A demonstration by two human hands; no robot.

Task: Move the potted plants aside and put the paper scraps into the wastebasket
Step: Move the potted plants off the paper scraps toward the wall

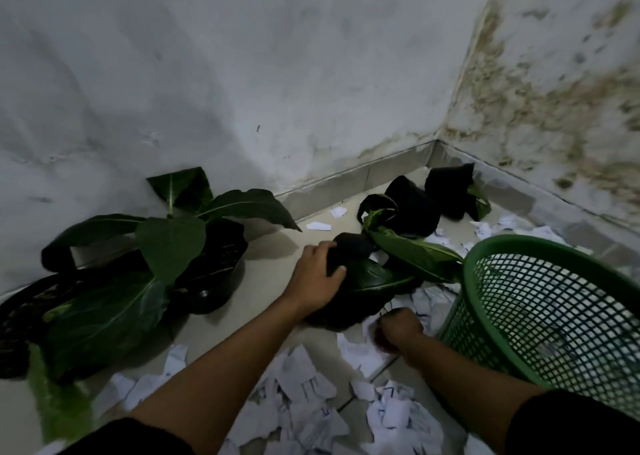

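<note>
Head view, left hand: my left hand grips the black bag-pot of the middle plant, fingers curled over its top and thumb pressed to its near side.
Head view, right hand: my right hand is down at floor level just left of the wastebasket, fingers curled under; it is blurred and I cannot tell whether it holds any paper.
Middle plant: centre of the scene, tilted, its long leaves reaching right and touching the basket rim.
Left plants: a group of broad-leaved plants in dark pots against the left wall, well apart from the scrap pile's centre.
Far plants: two more black pots, one just beyond the gripped plant, one in the far corner; both look tipped.
Paper scraps: white torn pieces with blue marks, spread thickly across the near floor between my forearms, more lying far right beyond the basket, and a few single pieces near the far baseboard.
Wastebasket: green mesh, right side, tilted with its mouth facing me; pale shapes show through the mesh, but I cannot tell whether they lie inside or behind.
Floor: pale tile.
Walls: white, the right wall heavily stained with brown-green blotches.
Sleeves: dark, at the near edge on both arms.
</note>
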